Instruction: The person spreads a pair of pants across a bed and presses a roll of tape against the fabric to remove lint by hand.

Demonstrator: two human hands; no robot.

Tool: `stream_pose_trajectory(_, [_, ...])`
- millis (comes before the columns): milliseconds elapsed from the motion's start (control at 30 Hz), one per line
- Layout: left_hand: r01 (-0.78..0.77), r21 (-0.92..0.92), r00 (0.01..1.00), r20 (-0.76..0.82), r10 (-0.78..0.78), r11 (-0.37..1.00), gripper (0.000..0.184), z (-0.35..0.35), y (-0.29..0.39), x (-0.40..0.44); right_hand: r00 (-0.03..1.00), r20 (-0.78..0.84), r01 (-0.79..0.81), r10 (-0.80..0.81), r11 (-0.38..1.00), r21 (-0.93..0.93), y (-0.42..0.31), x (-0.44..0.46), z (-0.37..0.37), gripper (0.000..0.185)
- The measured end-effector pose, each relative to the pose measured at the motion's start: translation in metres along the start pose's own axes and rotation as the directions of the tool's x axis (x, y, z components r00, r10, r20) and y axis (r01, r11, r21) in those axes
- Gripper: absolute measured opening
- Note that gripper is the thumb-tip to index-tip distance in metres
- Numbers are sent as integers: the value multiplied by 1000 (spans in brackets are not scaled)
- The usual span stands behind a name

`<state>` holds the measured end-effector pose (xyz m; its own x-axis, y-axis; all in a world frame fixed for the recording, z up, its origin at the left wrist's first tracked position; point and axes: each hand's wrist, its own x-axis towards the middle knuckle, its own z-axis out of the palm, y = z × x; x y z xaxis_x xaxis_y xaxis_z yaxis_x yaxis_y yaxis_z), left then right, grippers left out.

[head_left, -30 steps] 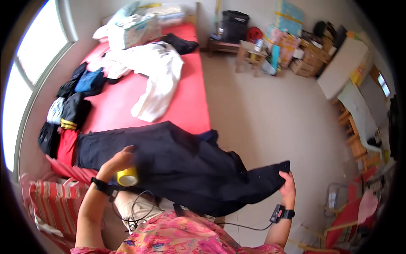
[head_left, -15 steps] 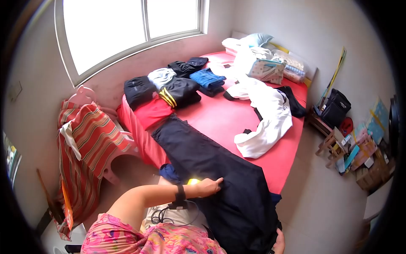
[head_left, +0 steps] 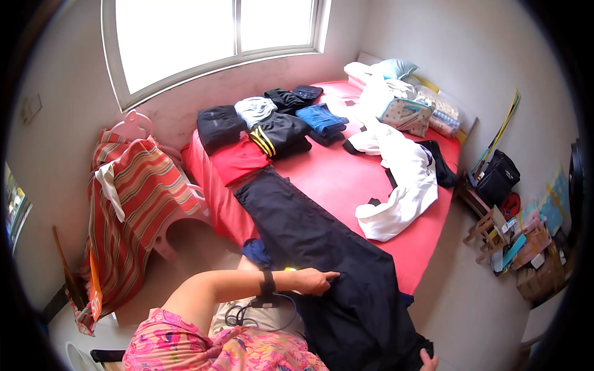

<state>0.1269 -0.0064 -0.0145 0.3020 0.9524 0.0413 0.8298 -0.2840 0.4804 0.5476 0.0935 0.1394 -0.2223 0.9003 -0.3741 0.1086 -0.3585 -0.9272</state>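
Observation:
A pair of black trousers (head_left: 346,266) lies stretched from the near side of the bed down to my lap. My left hand (head_left: 314,282) rests on its upper surface, index finger extended and the other fingers partly curled against the cloth. At the lower edge of the frame, my right hand (head_left: 428,360) grips the end of the trousers; only a few fingers show and the rest is cut off. Dark blue cloth (head_left: 255,252) hangs beside the trousers, near my left forearm.
The bed has a red sheet (head_left: 328,179). Folded black clothes (head_left: 221,128), folded jeans (head_left: 321,119) and a spread white top (head_left: 405,191) lie on it. To the left stands a pink chair (head_left: 133,127) draped with striped cloth (head_left: 145,179). A black bag (head_left: 498,178) is at right.
The view has turned slightly left, so the room sits further right in the frame. My left hand stays on the trousers; my right hand still holds their end.

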Motion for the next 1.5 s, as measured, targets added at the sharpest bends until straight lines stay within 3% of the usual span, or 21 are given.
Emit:
stream_pose_trajectory(67, [-3,-26,1000,-10,2,1000,11,-3,10,0,998,-24,59,-59,998,21,-31,-16,14,40])
stream_pose_trajectory(200, [77,-39,969,-230,-84,996,11,1,1,7,952,-141,286,-272,954,93,-85,-45,41,42])
stream_pose_trajectory(233, [-6,-34,954,-301,-5,999,12,2,-10,8,931,-172,342,-321,934,107,-88,-48,44,43])
stream_pose_trajectory(400, [-18,-147,984,-175,-8,989,16,-28,-9,0,924,-173,344,-341,939,-11,-90,-19,24,45])
stream_pose_trajectory(567, [-191,-335,979,-2,202,923,17,-42,31,15,921,-144,371,-363,928,33,-105,-18,44,48])
stream_pose_trajectory(633, [-247,-252,966,6,257,936,17,-31,38,33,920,-170,359,-354,933,-2,-106,-13,43,50])
stream_pose_trajectory(733, [-293,-197,944,-213,251,936,13,-19,53,49,933,-161,335,-323,940,58,-110,-16,50,56])
stream_pose_trajectory(800, [-290,-138,949,-172,265,947,6,-15,51,58,912,60,398,-407,910,118,-121,-30,70,63])
stream_pose_trajectory(833, [-275,-138,953,-171,251,951,5,-14,51,61,894,-145,447,-423,863,236,-114,-20,70,35])
stream_pose_trajectory(867, [-134,-140,989,-77,124,981,9,-8,45,66,879,-79,472,-470,835,283,-106,-9,67,37])
stream_pose_trajectory(900, [-251,-48,960,-143,242,967,8,-9,40,64,886,-216,461,-411,833,306,-110,-14,77,43])
stream_pose_trajectory(967, [-216,-24,975,-55,214,976,11,2,31,67,881,-218,466,-420,850,246,-110,-9,69,37])
stream_pose_trajectory(1000, [-88,-117,995,36,93,989,10,2,31,67,853,-218,517,-475,826,226,-106,-3,64,27])
stream_pose_trajectory(1033, [-11,-280,1000,-5,10,960,7,-12,42,60,854,-228,510,-468,840,184,-102,8,53,24])
stream_pose_trajectory(1067, [-257,-174,966,-35,255,951,5,-9,33,63,859,-227,496,-459,856,145,-100,15,42,20])
stream_pose_trajectory(1100, [-359,-92,932,-80,352,929,4,-24,42,61,860,-234,492,-453,857,153,-103,16,41,19])
stream_pose_trajectory(1133, [-271,-221,962,-83,259,937,3,-39,59,57,865,-229,487,-447,858,166,-104,14,43,17])
stream_pose_trajectory(1167, [-306,-246,952,-73,297,920,4,-41,62,60,868,-228,482,-442,860,166,-103,16,40,18])
stream_pose_trajectory(1400, [-270,-307,955,31,293,913,4,-40,111,87,892,-193,446,-408,865,232,-95,18,33,20])
stream_pose_trajectory(1433, [-377,-280,926,-78,371,883,3,-34,111,94,892,-198,445,-407,866,226,-95,18,33,20])
stream_pose_trajectory(1500, [-307,-284,952,-107,288,908,3,-27,115,103,893,-202,440,-401,873,212,-93,18,31,20])
